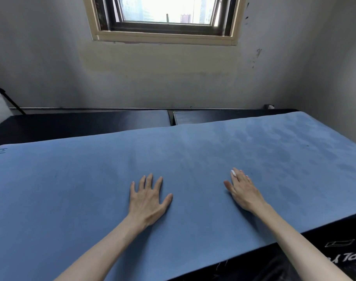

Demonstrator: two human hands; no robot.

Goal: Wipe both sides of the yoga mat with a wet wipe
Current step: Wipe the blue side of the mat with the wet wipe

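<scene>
I see the blue yoga mat [71, 189] spread flat across a dark table [81, 122], under the window [165, 17] in the wall beyond its far edge. My left hand [147, 199] lies palm down on the mat near its middle, fingers straight and spread, holding nothing. My right hand [244, 189] rests on the mat just to the right of it, fingers extended, with a small white wet wipe [233, 173] tucked between the fingertips. Darker damp patches mark the mat's right part.
</scene>
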